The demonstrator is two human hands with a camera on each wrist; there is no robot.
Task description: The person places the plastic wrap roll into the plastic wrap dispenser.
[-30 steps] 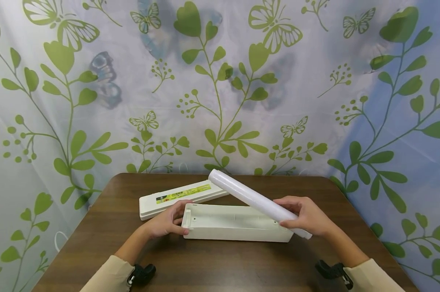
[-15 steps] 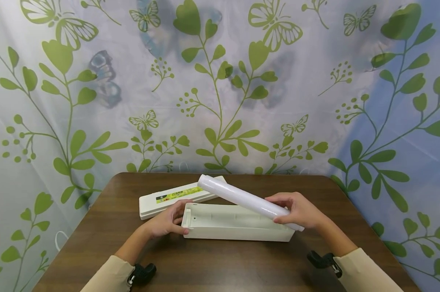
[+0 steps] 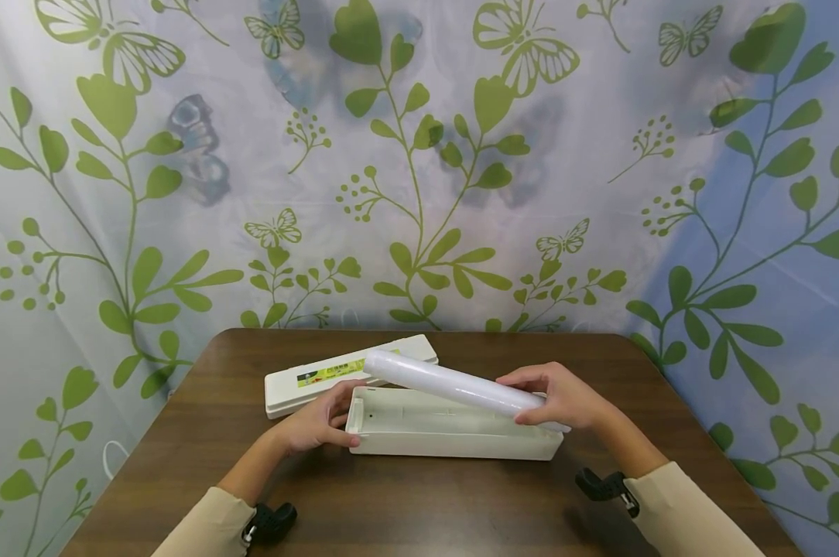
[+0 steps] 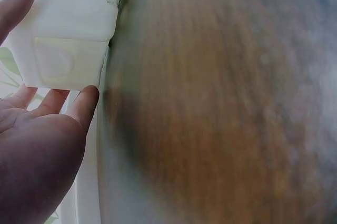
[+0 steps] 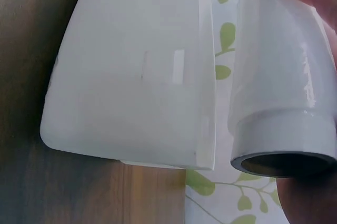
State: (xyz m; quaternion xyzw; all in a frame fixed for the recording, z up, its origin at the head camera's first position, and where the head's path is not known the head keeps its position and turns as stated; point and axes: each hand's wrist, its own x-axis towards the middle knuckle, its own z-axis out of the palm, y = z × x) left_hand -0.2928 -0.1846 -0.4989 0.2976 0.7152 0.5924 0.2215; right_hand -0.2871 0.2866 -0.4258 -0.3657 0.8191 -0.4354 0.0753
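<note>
My right hand (image 3: 557,396) grips a white roll of cling film (image 3: 447,381) near its right end. The roll slants over a long white open-topped box (image 3: 454,445), its left end higher. In the right wrist view the hollow end of the roll (image 5: 284,139) hangs beside the box wall (image 5: 131,76), with a gap between them. My left hand (image 3: 316,422) holds the box's left end, thumb on the front and fingers round the end and back, as the left wrist view shows at the box end (image 4: 68,63).
A white lid (image 3: 287,393) with a yellow-green label lies behind the box at the left, partly hidden by the roll and my left hand. Everything rests on a brown wooden table (image 3: 419,510). A leaf-patterned curtain (image 3: 419,155) hangs behind the table.
The roll in my right hand has moved left and down over the box, and its slant has lessened. My left hand stays on the box's left end.
</note>
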